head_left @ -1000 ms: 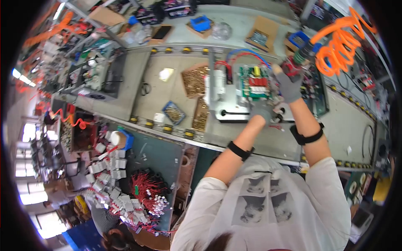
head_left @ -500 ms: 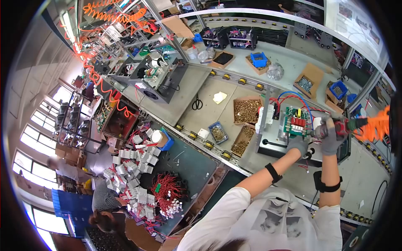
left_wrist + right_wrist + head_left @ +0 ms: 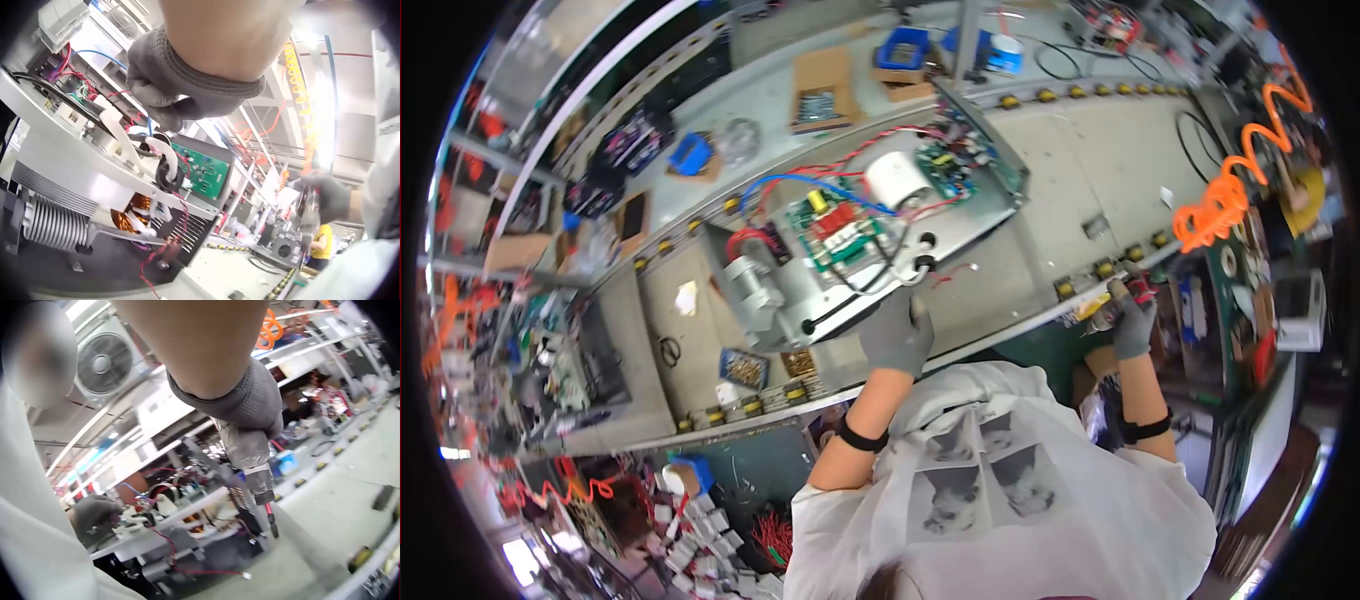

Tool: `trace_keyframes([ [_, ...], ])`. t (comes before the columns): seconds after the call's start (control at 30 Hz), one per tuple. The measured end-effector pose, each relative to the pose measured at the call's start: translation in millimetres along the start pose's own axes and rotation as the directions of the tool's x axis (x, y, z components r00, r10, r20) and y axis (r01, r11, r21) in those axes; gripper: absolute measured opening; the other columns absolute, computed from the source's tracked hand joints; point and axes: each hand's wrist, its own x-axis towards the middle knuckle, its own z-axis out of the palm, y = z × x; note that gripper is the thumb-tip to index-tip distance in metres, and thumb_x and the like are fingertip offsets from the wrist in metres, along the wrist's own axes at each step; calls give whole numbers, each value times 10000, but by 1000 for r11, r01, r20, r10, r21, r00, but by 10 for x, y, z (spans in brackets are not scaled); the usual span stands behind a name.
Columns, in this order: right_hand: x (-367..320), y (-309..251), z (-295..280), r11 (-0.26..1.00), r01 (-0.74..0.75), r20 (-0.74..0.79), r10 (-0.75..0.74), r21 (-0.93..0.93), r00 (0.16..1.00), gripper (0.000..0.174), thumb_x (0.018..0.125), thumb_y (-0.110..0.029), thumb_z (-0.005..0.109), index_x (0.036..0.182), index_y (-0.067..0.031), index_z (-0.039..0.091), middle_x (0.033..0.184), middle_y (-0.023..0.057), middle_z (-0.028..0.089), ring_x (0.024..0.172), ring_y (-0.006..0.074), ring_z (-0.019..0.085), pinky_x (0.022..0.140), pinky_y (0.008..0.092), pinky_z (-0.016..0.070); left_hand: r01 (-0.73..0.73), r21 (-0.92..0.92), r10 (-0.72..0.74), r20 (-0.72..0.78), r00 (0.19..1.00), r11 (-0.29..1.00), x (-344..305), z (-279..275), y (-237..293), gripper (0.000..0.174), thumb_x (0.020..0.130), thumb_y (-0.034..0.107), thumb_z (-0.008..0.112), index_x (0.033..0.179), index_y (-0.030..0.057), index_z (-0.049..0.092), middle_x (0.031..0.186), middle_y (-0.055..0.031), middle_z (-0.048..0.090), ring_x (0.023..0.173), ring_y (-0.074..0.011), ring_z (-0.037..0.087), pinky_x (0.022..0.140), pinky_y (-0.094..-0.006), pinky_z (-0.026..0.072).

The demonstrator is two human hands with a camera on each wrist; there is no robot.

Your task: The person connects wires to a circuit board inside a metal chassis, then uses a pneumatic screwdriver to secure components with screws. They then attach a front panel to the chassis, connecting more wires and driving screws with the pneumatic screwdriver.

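Observation:
A metal chassis (image 3: 855, 305) fitted with a green circuit board (image 3: 840, 235), a white cylinder (image 3: 897, 180) and coloured wires stands slantwise on the conveyor. At its near edge, by the white-sleeved cables (image 3: 125, 140), my gloved left hand (image 3: 897, 335) has curled fingers and grips the chassis; the fingertips are partly hidden. Off to the right, over the conveyor's near rail, my gloved right hand (image 3: 1133, 325) holds a power screwdriver (image 3: 247, 453). Its bit (image 3: 272, 522) points downward, apart from the chassis. A loose red wire (image 3: 212, 572) hangs from the chassis.
Roller rails (image 3: 1100, 272) edge the conveyor. Left of the chassis are a blue tray of screws (image 3: 743, 369) and black scissors (image 3: 668, 350). Behind it stand a cardboard box of screws (image 3: 822, 95) and blue bins (image 3: 902, 48). An orange coiled hose (image 3: 1212, 212) hangs at the right.
The chassis has turned to a slant on the conveyor, with my left hand at its near edge. My right hand has moved from over the chassis to the near right with the screwdriver.

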Motion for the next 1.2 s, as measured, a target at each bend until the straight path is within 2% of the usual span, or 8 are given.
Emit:
trace_keyframes([
  [0.03,-7,167,-237,1000,-18,-77,16,-15,997,405,735,18,672,1114,-24,536,827,11,540,595,97,510,513,243,412,114,92,-141,386,912,989,17,-22,58,430,839,401,514,1138,93,545,1015,-193,614,916,-345,603,780,-433,479],
  [0.17,-31,849,-912,987,-144,-197,127,-77,972,476,693,64,703,1131,-23,536,885,42,584,664,133,565,572,271,461,-54,155,20,209,978,986,-22,683,-112,825,795,528,563,1356,-11,290,1230,-264,484,1144,-349,502,934,-406,409],
  [0.47,-20,1585,-1052,820,-360,-282,253,-446,925,442,638,18,761,1044,-37,595,965,53,639,854,170,618,783,301,490,478,-835,51,509,860,274,163,779,140,300,936,371,469,952,83,551,769,12,483,665,-81,428,625,-235,386],
  [0.7,118,1815,-1057,800,-382,-328,246,-463,912,428,641,23,756,1036,-26,599,936,42,644,835,155,611,756,294,481,70,-508,46,212,976,858,-106,-433,396,226,935,268,456,893,75,565,709,-76,545,569,-191,510,542,-293,421],
  [1.03,327,2713,-1397,744,-352,-333,184,-568,925,504,706,-36,693,1179,-86,527,976,56,635,824,185,623,692,338,519,-201,-79,186,-164,969,976,-433,-1187,841,275,845,115,535,1088,-14,539,636,-135,551,590,-340,527,546,-430,408],
  [1.07,46,2073,-697,146,-770,-545,626,-622,558,456,806,-235,609,1221,-76,507,978,86,637,844,233,628,719,364,515,-356,-37,347,-153,925,934,-448,-1161,716,232,837,26,504,1055,-45,540,648,-149,515,543,-298,510,510,-366,395],
  [1.13,-122,1730,-356,107,-485,-173,850,-868,498,435,878,-337,515,1193,-39,499,1040,107,621,880,292,614,720,425,505,-453,-123,451,-48,891,883,-470,-1186,703,131,835,48,526,947,-20,535,690,-161,541,557,-312,521,507,-383,398],
  [1.2,-321,1194,206,307,62,221,514,-950,829,491,871,-369,505,1258,-68,481,1054,174,614,920,327,609,837,388,468,-523,-167,524,-40,851,836,-433,-1189,770,116,838,60,534,931,-8,521,706,-162,551,560,-321,528,508,-391,404],
])
